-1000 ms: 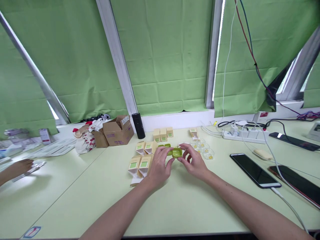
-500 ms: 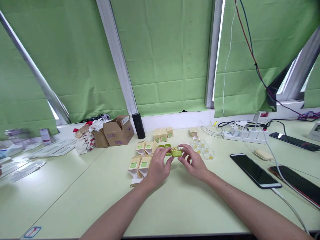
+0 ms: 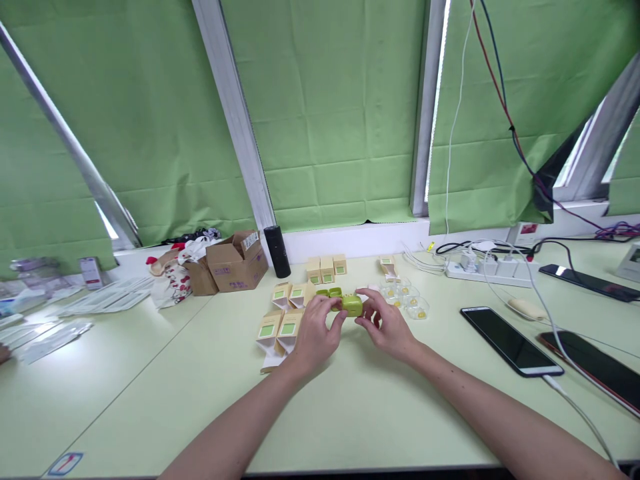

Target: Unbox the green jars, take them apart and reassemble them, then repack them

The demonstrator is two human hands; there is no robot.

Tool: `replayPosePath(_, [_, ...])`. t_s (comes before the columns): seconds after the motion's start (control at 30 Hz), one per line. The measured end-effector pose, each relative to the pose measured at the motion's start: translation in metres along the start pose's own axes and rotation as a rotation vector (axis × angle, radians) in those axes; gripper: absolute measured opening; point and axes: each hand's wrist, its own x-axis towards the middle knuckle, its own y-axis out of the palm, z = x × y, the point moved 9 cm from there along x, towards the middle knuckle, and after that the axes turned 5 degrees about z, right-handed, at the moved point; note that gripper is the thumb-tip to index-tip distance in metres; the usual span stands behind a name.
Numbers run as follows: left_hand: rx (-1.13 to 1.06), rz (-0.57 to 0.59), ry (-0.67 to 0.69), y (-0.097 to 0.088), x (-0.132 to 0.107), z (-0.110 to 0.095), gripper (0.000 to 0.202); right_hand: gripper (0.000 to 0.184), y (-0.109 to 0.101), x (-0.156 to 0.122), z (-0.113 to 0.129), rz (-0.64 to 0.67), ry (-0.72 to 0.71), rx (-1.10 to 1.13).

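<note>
A small olive-green case (image 3: 353,306) with rounded corners is held above the table, its smooth outer side towards me. My left hand (image 3: 319,328) pinches its left end between thumb and fingers. On the other end, the curled fingers and thumb of my right hand (image 3: 384,325) close around it. Just behind my left fingers lies another green piece (image 3: 329,292), partly hidden, with hollows in it. Several small cardboard boxes (image 3: 290,329) with green squares stand left of my hands, some with flaps open. Beyond my right hand sit clear plastic cups (image 3: 417,307) with yellow bits inside.
Small boxes (image 3: 327,270) and one open box (image 3: 389,268) stand farther back. A black cylinder (image 3: 277,252) and a carton (image 3: 238,261) are at back left. Phones (image 3: 511,341), cables and a power strip (image 3: 493,270) occupy the right. Flat packets (image 3: 55,341) lie left.
The case in my hands has turned: its pale yellow contents showed before, and now mostly its smooth outer side shows. Both hands keep nearly the same place.
</note>
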Motion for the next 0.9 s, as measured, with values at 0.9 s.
replayPosePath(0.9, [-0.01,0.08,-0.054,0.0055,0.0,0.0069,0.019,0.039,0.0001,0.003,-0.0023,-0.006,0.044,0.208])
